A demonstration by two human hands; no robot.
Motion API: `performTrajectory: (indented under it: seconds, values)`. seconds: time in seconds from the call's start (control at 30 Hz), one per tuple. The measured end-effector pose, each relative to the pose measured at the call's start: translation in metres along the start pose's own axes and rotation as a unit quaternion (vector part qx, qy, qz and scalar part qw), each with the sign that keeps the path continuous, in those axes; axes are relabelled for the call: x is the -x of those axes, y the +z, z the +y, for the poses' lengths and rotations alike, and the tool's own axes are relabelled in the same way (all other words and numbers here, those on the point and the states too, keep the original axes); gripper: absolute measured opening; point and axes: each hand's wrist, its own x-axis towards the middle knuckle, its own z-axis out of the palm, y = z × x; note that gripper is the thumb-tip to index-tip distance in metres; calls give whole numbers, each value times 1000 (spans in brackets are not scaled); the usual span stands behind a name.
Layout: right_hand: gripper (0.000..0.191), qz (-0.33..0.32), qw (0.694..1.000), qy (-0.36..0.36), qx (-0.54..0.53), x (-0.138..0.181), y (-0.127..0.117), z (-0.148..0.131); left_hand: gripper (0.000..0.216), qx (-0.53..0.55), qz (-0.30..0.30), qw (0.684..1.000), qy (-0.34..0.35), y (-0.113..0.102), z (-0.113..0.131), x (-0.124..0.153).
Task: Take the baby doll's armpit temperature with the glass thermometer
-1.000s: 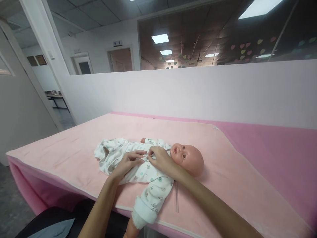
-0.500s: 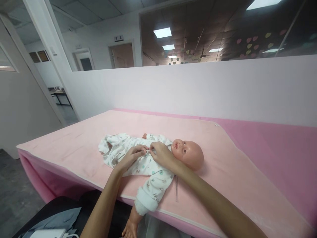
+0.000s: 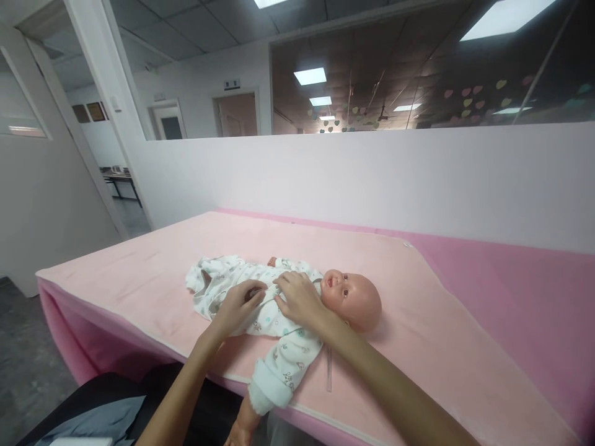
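Note:
A baby doll (image 3: pixel 352 298) lies on its back on a pink padded table (image 3: pixel 139 279), head to the right. It wears a white printed romper (image 3: pixel 218 282). My left hand (image 3: pixel 239 305) is on the doll's belly, fingers curled and pinching the romper's front. My right hand (image 3: pixel 297 298) rests on the doll's chest beside the chin, fingers bent and gripping the fabric there. The two hands nearly touch at the romper's front opening. One sleeved doll arm (image 3: pixel 279 368) hangs over the near table edge, its bare hand (image 3: pixel 237 433) below.
A lighter pink blanket (image 3: pixel 441 347) covers most of the table. A white partition wall (image 3: pixel 372 179) with dark glass above runs behind it. A doorway and corridor (image 3: pixel 121 179) open at left. My dark trousers (image 3: pixel 106 409) show below the near edge.
Both hands have shifted slightly down the romper's front, from pinching near the collar to pressing and gripping lower on the chest and belly. The camera view has moved a little.

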Motion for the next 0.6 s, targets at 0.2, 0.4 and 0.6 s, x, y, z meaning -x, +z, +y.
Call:
performTrajectory:
  seconds: [0.2, 0.4, 0.6]
  values:
    - [13, 28, 999, -38, -20, -5, 19, -12, 34, -57, 37, 997, 34, -11, -19, 20]
    - [12, 49, 988, 48, -140, -7, 25, -9, 35, -57, 14, 997, 52, -13, -20, 20]
    - [8, 32, 995, 35, -90, -7, 25, -12, 37, -67, -50, 994, 70, -23, -19, 18]
